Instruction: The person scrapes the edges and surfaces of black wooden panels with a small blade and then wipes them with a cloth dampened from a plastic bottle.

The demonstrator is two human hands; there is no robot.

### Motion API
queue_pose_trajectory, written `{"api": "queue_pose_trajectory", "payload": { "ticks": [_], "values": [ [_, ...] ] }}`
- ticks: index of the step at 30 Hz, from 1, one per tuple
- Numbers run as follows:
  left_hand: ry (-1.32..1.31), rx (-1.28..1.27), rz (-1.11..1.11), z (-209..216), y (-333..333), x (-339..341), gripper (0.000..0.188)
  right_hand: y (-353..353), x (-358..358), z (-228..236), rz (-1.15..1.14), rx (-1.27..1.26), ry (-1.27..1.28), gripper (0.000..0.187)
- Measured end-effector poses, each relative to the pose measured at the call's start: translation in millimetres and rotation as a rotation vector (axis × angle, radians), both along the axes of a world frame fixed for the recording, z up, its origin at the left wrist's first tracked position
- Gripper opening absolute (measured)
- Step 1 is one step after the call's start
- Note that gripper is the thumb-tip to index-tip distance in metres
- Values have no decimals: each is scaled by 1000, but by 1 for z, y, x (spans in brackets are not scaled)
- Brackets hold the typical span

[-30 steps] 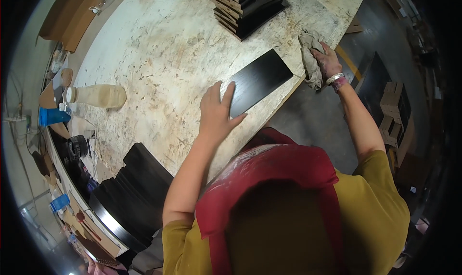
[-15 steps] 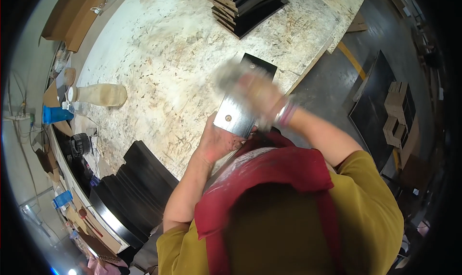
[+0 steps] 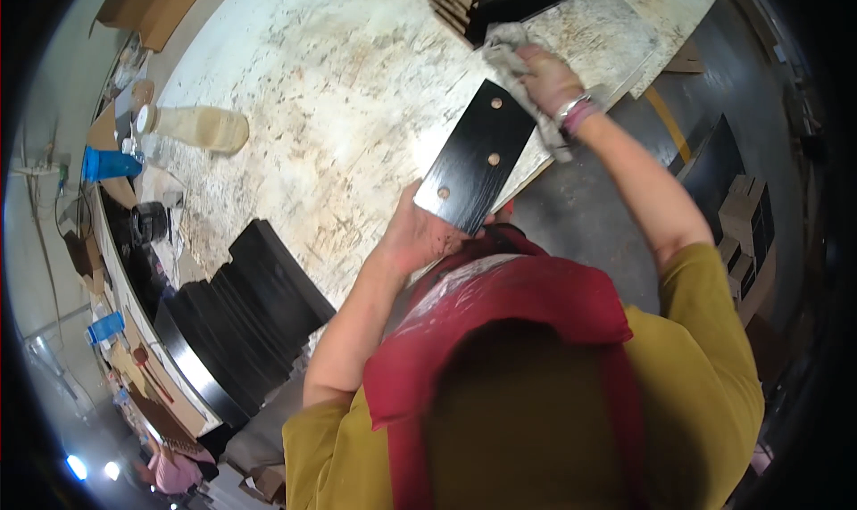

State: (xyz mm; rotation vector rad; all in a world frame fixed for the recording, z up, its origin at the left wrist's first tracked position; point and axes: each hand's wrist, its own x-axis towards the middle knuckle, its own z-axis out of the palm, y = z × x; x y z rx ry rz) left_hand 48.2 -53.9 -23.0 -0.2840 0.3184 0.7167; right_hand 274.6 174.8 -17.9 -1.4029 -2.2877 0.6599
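A black rectangular board [image 3: 476, 157] with three round light-coloured holes slants away from my body, above the table edge. My left hand [image 3: 430, 232] grips its near end from below, fingers partly hidden beneath it. A crumpled grey-white rag [image 3: 511, 49] is bunched in my right hand [image 3: 550, 83], just past the board's far right corner. Part of the cloth hangs down along the board's right edge. The board's face looks glossy, with streaks near my left hand.
On the stained white table [image 3: 312, 91], a stack of dark boards [image 3: 500, 8] stands at the far side. Many black panels [image 3: 245, 309] lean in a row at left. A bottle of yellowish liquid [image 3: 201, 129] lies beyond them. Cardboard boxes [image 3: 739, 220] sit on the floor at right.
My right hand with the rag has swept from over the board's middle to beyond its far right corner, uncovering the board's face. The view has shifted slightly.
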Motion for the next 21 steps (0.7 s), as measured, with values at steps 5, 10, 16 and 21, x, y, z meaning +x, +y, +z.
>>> {"api": "queue_pose_trajectory", "payload": {
  "ticks": [5,10,16,21],
  "values": [
    [75,19,-17,-4,-2,-3,75,-34,-19,22,237,331,46,37],
    [85,48,-1,-5,1,-1,73,-17,-27,9,164,-15,45,43],
    [75,25,163,1,-31,-6,75,-2,20,12,178,76,-102,37],
    [727,-11,260,21,-48,-27,93,-40,-13,1,287,29,100,37]
  ]
}}
